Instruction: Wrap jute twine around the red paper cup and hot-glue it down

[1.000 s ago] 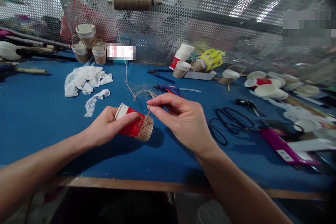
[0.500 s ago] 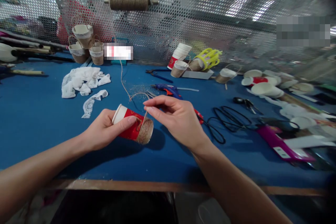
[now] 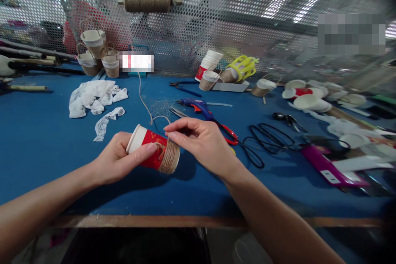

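Note:
My left hand grips a red paper cup lying on its side above the blue table, thumb pressed on its wall. Jute twine is wound round the cup's bottom end. My right hand pinches the twine strand right at the cup, fingers together. The strand runs back across the table up to a twine spool hung on the mesh wall.
White lace scraps lie at the left. Twine-covered cups stand at the back left. A blue glue gun, red-handled scissors, black cable, stacked cups and white lids crowd the right.
My right hand has come down and closer to the cup, laying the twine against it. The wound band looks wider. The cup has shifted slightly left.

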`<state>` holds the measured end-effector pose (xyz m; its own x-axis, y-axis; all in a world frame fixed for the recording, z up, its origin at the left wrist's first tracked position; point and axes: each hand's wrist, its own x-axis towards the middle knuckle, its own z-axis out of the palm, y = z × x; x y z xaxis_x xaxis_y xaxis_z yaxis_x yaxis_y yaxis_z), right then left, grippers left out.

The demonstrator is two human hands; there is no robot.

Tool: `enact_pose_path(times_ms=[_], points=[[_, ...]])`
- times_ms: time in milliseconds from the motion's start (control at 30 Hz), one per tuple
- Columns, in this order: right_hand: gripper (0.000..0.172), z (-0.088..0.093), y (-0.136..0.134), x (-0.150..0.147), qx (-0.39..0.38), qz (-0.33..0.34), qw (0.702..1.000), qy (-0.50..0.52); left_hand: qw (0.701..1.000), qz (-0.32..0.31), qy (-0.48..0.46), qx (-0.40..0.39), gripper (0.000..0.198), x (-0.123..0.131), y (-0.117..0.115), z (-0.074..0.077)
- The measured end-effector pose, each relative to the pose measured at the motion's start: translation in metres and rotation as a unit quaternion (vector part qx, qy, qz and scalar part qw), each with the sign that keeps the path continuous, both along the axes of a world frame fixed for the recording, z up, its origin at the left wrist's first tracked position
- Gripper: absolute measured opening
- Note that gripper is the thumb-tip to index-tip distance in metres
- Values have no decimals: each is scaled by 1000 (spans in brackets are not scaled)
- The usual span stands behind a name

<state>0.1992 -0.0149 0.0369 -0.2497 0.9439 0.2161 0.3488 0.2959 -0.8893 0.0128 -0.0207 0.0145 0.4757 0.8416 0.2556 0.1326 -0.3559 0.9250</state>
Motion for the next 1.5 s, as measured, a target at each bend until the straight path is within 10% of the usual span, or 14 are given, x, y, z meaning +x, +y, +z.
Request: enact_pose_path(times_ms=[433, 900, 1200, 1500], points=[[24, 2, -4, 3, 76, 49, 995, -47, 985, 22, 31, 169, 34, -3, -2, 1], [32, 0, -7, 2, 164, 72, 980, -88, 980, 61, 38, 186, 36, -7, -3, -3], [31, -11, 1, 2, 8, -28, 999, -34, 988, 131, -28, 75, 28, -4, 3, -2], [30, -13, -3, -7, -108, 27, 994, 19, 988, 149, -38, -12, 25, 5, 7, -6]])
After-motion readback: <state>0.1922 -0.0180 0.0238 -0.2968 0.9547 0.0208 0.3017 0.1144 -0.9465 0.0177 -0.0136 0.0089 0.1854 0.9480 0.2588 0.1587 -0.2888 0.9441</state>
